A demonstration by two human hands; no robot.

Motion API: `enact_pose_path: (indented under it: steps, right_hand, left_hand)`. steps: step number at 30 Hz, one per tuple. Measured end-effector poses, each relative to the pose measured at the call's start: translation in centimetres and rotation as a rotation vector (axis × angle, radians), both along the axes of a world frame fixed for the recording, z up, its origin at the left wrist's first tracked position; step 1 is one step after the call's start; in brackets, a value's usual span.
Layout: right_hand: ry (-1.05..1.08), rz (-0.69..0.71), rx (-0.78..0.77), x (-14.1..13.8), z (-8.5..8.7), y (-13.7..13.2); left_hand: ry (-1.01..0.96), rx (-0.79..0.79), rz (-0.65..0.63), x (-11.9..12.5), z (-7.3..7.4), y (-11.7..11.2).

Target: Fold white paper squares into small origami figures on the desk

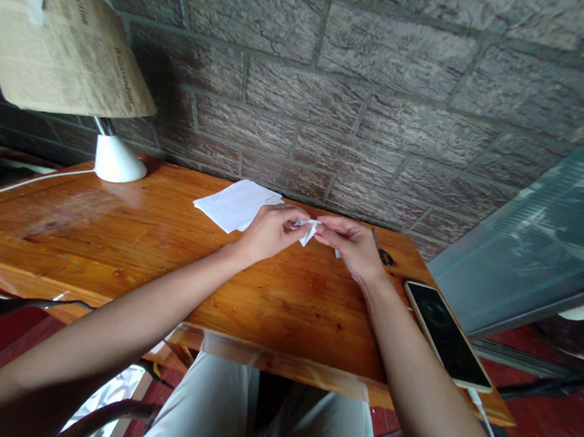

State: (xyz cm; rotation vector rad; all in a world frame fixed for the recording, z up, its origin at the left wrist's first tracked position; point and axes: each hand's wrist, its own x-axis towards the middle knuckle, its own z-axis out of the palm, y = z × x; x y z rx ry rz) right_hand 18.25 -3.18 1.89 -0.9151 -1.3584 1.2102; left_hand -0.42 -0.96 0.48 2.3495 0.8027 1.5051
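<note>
Both my hands meet above the far middle of the wooden table point(126, 250). A small piece of folded white paper point(309, 231) sits between them. My left hand point(268, 232) pinches its left end with the fingers closed. My right hand point(352, 244) pinches the right end, fingers curled. Just behind my left hand lies a stack of white paper sheets point(233, 204), flat on the table.
A lamp with a white base point(115, 157) and a paper shade point(60, 41) stands at the back left, its white cord point(24, 182) running off the left edge. A phone point(447, 333) lies at the right edge. A small dark object point(386, 258) is near my right hand. Brick wall behind.
</note>
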Motion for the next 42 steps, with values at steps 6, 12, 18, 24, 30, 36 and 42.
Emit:
enact_pose_path:
  steps: [6,12,18,24,30,36,42]
  right_hand:
    - [0.009,-0.004,-0.033,0.1,0.0,0.0]
    - [0.0,-0.03,-0.056,0.3,0.0,0.0]
    - [0.016,0.011,-0.053,0.6,0.1,0.1]
    - [0.012,0.02,-0.064,0.9,0.2,0.2]
    - [-0.025,0.007,-0.067,0.7,0.2,0.2]
    - [-0.027,0.003,-0.052,0.7,0.4,0.1]
    - [-0.025,0.024,-0.052,1.0,0.6,0.1]
  left_hand:
    - [-0.062,-0.127,-0.007,0.1,-0.3,-0.1]
    - [-0.088,-0.18,-0.051,0.2,-0.6,0.1]
    - [-0.206,-0.362,-0.13,0.2,-1.0,1.1]
    - [-0.253,-0.476,-0.213,0.3,-0.9,1.1]
    - [-0.23,-0.532,-0.281,0.2,-0.8,1.1]
    - [-0.259,-0.578,-0.31,0.3,-0.9,1.3]
    - [-0.281,-0.609,-0.316,0.3,-0.7,1.2]
